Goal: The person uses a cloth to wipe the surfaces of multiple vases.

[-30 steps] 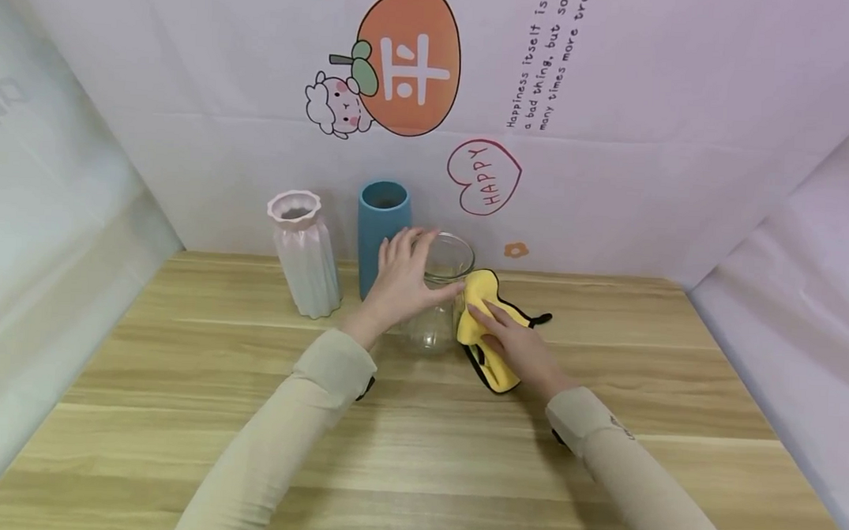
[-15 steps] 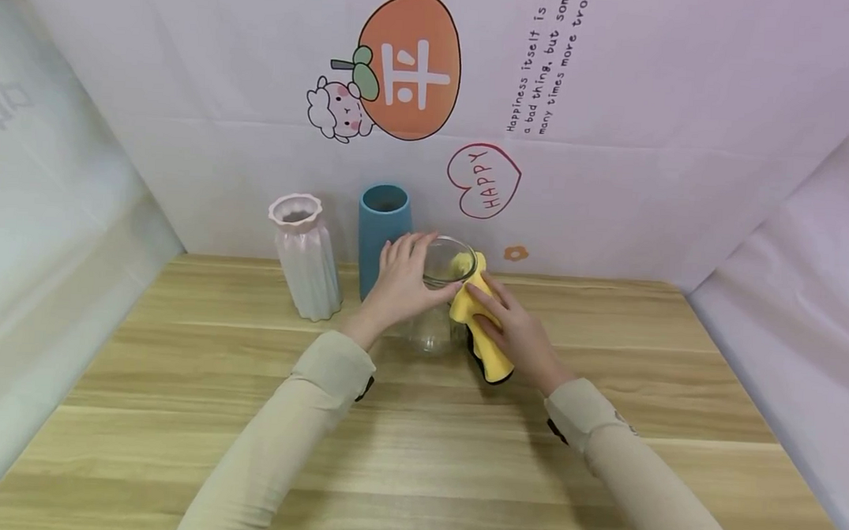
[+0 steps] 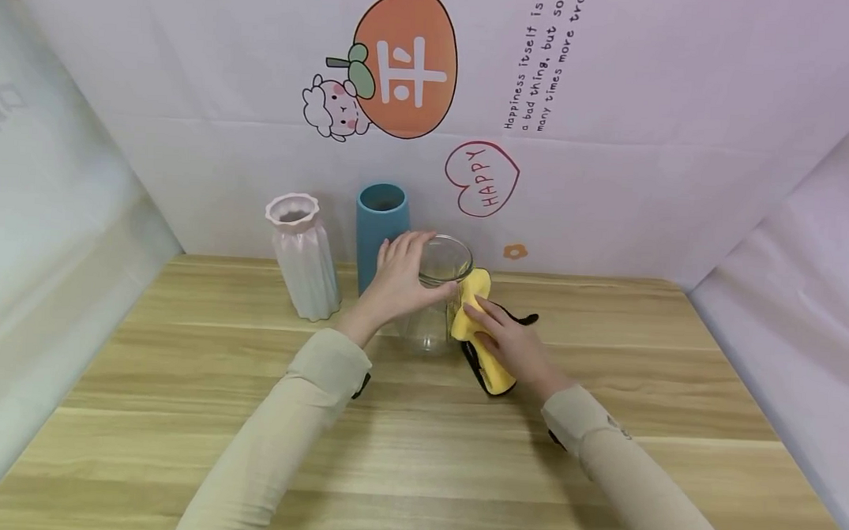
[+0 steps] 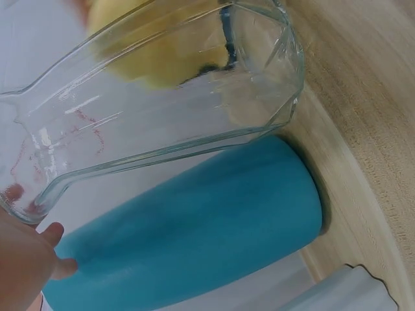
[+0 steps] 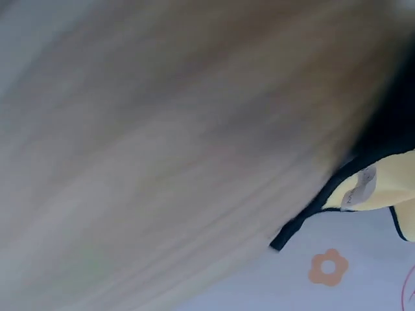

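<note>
Looking at a clear glass vase [image 3: 427,322] right under the left hand [image 3: 398,281], standing upright or near enough, long axis running down from that grip to the wooden tabletop [image 3: 415,470]. Gripped up at the top, with thumb along the near side and fingers round the left and far side. So definitely nearer the left hand, being actually in it. As for the right hand [image 3: 513,344], pinching a black-edged yellow cloth [image 3: 470,321] against the vase's side, just right of the left thumb. Reaches the glass through the cloth, going by the head view; can't make out fingers in the right wrist view, way too blurry. Also spotting a blue vase [image 3: 374,235] just beyond the left fingers, can't tell if touching, plus a pale fluted vase [image 3: 306,272] left of that grip, apart from both hands
</note>
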A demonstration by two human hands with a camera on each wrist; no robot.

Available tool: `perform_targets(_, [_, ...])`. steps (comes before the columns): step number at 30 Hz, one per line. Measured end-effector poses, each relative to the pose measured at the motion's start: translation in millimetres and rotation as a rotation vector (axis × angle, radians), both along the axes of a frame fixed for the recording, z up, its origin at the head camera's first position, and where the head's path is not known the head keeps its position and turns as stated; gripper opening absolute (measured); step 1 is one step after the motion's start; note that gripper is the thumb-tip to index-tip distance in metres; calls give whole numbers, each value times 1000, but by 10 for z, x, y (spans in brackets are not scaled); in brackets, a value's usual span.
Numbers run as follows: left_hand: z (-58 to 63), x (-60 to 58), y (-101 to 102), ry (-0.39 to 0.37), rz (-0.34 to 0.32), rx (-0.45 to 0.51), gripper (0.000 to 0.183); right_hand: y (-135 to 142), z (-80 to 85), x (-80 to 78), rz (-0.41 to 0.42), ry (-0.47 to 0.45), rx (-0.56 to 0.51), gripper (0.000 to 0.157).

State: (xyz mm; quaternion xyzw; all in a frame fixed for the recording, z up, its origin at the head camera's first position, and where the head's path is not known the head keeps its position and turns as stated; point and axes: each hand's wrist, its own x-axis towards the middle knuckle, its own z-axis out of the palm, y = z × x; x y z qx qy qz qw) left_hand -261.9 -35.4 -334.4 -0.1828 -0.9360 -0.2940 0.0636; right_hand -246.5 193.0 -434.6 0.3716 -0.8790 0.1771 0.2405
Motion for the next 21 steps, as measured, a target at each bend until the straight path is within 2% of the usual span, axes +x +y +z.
perform_targets(4, [9,1,-9,-14,-6,-19,85,68,-67,24,-43,-104,107,50])
perform_targets(7, [10,2,-4,-10,1,-66,89,83,-75,23,-41,-118,124,51])
perform_targets(11, [1,7,9,25,39,-103,93,69,-35,6,-33,-90,57,51])
perform_targets(15, [-10,14,14,49,75,-83,93,18,64,-29,-35,-37,-54,51])
perform_targets(21, [-4,15,10,40,56,-77,92,-96,255,-74,-23,44,-157,52])
